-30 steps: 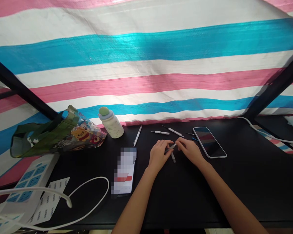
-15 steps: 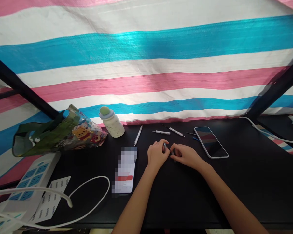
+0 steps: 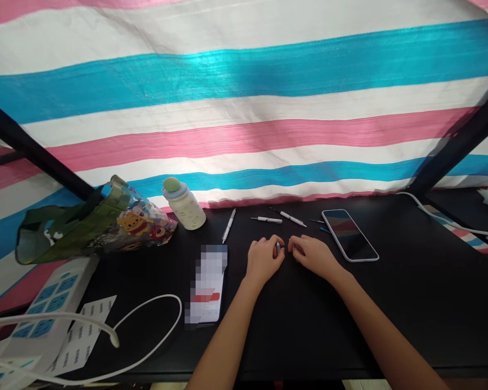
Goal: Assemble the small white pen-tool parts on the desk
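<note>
My left hand (image 3: 265, 260) is closed with its fingers curled, pinching a small grey piece (image 3: 278, 247) whose kind is too small to tell. Just to its right, my right hand (image 3: 314, 255) hovers low over the black table with fingers bent inward and pressed together; whatever they grip, if anything, is hidden. Beyond the hands lie a white pen (image 3: 267, 220) with a bare thin tip and a second such white pen (image 3: 293, 218). A small blue part (image 3: 324, 229) and a thin dark rod (image 3: 317, 221) rest beside the right-hand phone (image 3: 351, 235).
Another white pen (image 3: 229, 225) lies left of the hands, above a lit phone (image 3: 206, 287). Farther left stand a pale bottle (image 3: 186, 208), a printed bag (image 3: 126, 222), a power strip (image 3: 49, 303) and a looping white cable (image 3: 180, 311). Striped sheeting (image 3: 244, 130) hangs behind the table (image 3: 309, 336).
The hands have drawn slightly apart, the right one shifting right and a little away from me. The grey piece formerly seen at the right fingertips no longer shows there.
</note>
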`<state>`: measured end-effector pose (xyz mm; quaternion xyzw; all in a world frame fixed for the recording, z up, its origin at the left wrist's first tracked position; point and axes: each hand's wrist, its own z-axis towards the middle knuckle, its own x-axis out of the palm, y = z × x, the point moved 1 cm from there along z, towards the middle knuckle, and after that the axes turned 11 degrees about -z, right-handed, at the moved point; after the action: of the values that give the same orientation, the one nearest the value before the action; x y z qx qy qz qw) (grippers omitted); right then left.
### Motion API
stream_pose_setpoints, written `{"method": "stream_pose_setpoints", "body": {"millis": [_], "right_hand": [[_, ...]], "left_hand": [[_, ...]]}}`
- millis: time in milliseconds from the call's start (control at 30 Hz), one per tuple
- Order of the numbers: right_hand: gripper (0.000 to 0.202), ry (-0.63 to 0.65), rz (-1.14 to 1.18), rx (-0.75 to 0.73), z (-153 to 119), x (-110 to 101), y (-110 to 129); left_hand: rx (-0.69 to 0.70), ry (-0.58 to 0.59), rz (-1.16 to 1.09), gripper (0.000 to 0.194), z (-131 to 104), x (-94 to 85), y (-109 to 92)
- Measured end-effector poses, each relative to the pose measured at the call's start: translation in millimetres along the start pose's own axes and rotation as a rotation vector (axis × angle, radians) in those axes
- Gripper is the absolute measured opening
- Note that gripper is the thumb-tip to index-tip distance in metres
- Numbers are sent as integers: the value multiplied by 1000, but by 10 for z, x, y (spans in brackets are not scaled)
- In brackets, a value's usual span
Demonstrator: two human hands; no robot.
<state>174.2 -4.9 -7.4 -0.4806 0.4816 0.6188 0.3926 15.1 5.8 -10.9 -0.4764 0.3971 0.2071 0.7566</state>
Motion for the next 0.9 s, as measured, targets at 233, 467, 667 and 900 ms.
{"method": "stream_pose_setpoints", "body": {"millis": [233, 467, 667, 900], "right_hand": [[18, -160, 264, -42, 2, -61, 21], [22, -162, 322, -52, 16, -41, 33], [20, -161, 254, 121, 9, -73, 5], [36, -161, 161, 172, 26, -34, -61]], "left_hand": [[52, -65, -125, 17, -3, -67, -88], [26, -106, -151, 17, 10, -37, -51], [28, -162, -158, 18, 9, -58, -37], [-12, -163, -154, 21, 4, -95, -64]]}}
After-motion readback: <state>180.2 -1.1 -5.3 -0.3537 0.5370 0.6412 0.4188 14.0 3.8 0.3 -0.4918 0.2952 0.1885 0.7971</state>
